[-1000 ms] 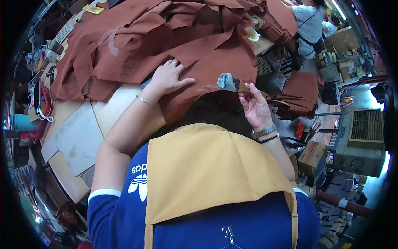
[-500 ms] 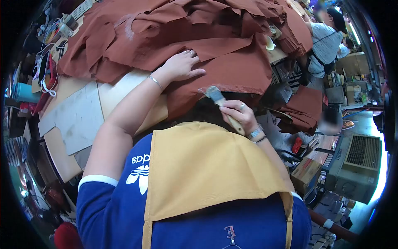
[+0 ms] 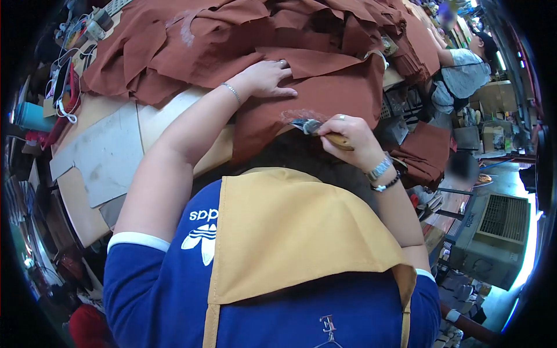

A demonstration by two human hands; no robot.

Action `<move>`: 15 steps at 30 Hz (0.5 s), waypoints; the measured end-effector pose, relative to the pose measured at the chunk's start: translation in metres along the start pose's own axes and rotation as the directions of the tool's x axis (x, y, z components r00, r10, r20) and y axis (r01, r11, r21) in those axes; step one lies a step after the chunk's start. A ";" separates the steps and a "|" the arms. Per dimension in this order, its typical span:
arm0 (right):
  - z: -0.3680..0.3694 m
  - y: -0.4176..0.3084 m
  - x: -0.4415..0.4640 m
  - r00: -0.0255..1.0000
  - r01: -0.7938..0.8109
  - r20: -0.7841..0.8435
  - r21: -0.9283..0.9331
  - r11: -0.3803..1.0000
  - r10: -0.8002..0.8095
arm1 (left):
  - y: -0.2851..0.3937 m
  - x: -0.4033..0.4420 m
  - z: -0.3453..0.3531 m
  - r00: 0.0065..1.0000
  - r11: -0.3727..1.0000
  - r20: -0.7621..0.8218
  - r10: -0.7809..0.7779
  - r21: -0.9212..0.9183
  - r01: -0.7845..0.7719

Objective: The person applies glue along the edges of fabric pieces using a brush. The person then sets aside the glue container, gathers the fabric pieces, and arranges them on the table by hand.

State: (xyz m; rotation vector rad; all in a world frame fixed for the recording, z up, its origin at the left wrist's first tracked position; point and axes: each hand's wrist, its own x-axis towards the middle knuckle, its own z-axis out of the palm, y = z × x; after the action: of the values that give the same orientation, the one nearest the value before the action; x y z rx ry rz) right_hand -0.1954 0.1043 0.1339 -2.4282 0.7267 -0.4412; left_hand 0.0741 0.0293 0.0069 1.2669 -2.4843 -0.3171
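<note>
My left hand [image 3: 268,79] lies palm down on a reddish-brown sheet [image 3: 336,93], its fingers stretched and the thumb apart. The sheet looks like leather or cloth; I cannot tell which. In my right hand [image 3: 355,139] is a paintbrush with a wooden handle [image 3: 337,141]. Its wet-looking bristles [image 3: 306,124] touch the sheet's near edge. A whitish, glossy smear [image 3: 301,113] runs along that edge. More reddish-brown pieces [image 3: 220,43] are heaped behind my left hand.
A grey board [image 3: 104,159] lies on the table at left, near a blue cup [image 3: 35,116] and white cables. At right stand a folded brown stack [image 3: 420,153] and a large grey machine [image 3: 493,232]. Another person [image 3: 464,72] is at the far right.
My right hand has turned the brush flatter, and its bristles have shifted slightly right. The whitish smear near the edge looks broader. My left hand remains on the sheet, a little further right in view.
</note>
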 end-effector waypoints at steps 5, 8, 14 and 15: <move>0.016 -0.006 0.026 0.994 0.085 -0.080 0.106 0.991 -0.077 | -0.003 0.009 -0.006 0.999 1.000 0.038 0.014 -0.004 -0.013; 0.028 0.001 0.027 0.998 0.070 0.004 0.070 0.995 -0.070 | -0.006 0.013 -0.005 0.998 1.000 0.057 0.018 0.018 -0.019; -0.001 -0.005 0.014 0.999 0.028 -0.031 0.070 0.997 -0.026 | -0.012 0.022 -0.003 0.997 0.999 0.073 0.023 0.023 -0.025; 0.001 -0.007 0.022 0.996 0.067 -0.061 0.077 0.995 -0.062 | -0.011 0.022 -0.004 0.996 1.000 0.091 0.015 0.025 -0.018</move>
State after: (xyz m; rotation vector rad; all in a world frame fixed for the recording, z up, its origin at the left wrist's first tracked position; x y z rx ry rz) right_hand -0.1746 0.0974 0.1404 -2.3786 0.6448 -0.5586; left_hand 0.0715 0.0044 0.0110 1.2680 -2.5817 -0.3470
